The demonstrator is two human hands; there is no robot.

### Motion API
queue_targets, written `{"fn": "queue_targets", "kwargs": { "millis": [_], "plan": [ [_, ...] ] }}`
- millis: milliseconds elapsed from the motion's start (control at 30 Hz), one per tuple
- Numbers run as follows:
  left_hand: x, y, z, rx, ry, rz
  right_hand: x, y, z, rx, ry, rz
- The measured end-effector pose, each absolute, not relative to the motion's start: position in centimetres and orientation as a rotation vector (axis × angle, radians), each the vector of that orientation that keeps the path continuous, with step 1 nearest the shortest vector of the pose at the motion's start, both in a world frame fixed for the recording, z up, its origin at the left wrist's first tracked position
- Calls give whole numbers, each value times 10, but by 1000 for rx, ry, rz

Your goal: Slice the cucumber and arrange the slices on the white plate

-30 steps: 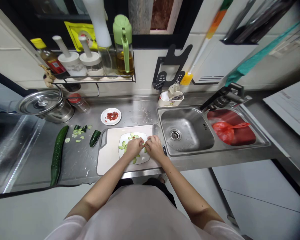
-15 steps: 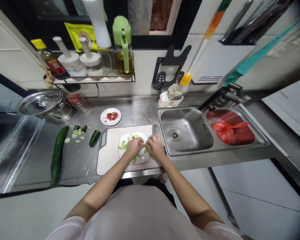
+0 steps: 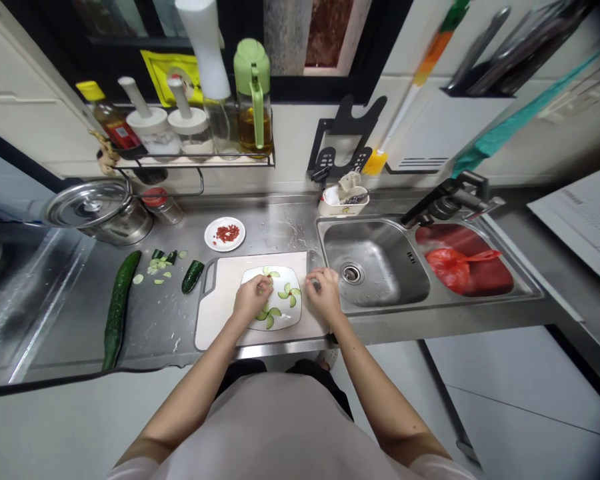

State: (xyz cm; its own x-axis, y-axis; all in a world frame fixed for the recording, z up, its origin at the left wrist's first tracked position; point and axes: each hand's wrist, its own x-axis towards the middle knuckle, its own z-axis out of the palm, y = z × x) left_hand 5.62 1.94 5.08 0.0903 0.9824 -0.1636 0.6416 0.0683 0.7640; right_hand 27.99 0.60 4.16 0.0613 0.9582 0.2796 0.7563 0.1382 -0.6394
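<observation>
A white square plate (image 3: 286, 321) lies on the pale cutting board (image 3: 220, 327). On it are fanned cucumber slices (image 3: 290, 293) in several clusters, some with a small red bit at the centre. My left hand (image 3: 253, 297) is over the plate's left side, its fingertips pinched together and covering part of the slices beneath. Just right of the plate, my right hand (image 3: 325, 292) hovers with fingers curled toward the thumb. Whatever either hand holds is too small or hidden to make out. Behind the board stands a small white dish (image 3: 209, 235) of chopped red pieces (image 3: 227, 233).
Left of the board are a cucumber piece (image 3: 193, 277), scattered slices (image 3: 155, 265) and a long cucumber (image 3: 121, 300). A lidded pot (image 3: 125, 223) stands at back left. The steel sink (image 3: 380, 260) is at right, with a red bag (image 3: 450, 267) in its second basin.
My hands have parted: the left moved left across the plate, the right moved right off its edge. The right-hand cucumber cluster now shows, with a red bit at its centre.
</observation>
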Motion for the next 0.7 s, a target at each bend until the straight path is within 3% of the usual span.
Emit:
{"fn": "queue_targets", "kwargs": {
  "millis": [267,700],
  "plan": [
    [34,-21,49,1348,1598,920,266,24,47,-1617,-1776,371],
    [29,-26,47,1071,1560,1116,158,159,44,-1508,-2122,554]
  ]
}}
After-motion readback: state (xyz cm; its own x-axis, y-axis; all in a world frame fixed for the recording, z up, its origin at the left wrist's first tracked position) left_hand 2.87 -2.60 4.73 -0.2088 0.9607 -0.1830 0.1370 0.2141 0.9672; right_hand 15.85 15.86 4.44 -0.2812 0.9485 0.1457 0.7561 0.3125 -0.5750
